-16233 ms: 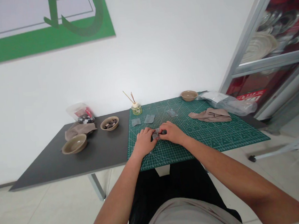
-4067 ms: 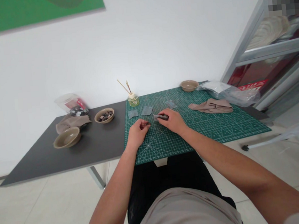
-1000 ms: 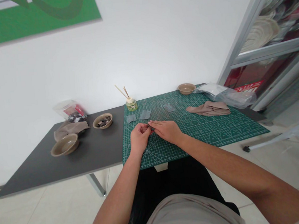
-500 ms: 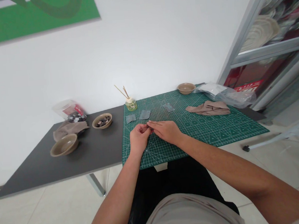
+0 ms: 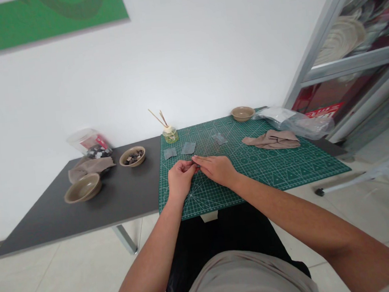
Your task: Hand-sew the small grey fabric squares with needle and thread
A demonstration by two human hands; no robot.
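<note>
Over the green cutting mat, my left hand and my right hand meet at the fingertips. Both are closed in a pinch around a small dark piece, mostly covered by fingers, so its kind is unclear. Just beyond my hands lie a small clear plastic bag and another small plastic bag. A third crumpled clear bag rests farther back on the mat.
Left on the dark table are a bowl of small pieces, another bowl, a cloth and a tipped plastic tub. A reed diffuser, bowl, brown cloth and plastic bag stand rearward.
Both hands stay together around the small dark piece, with only slight finger movement. The view has shifted very little.
</note>
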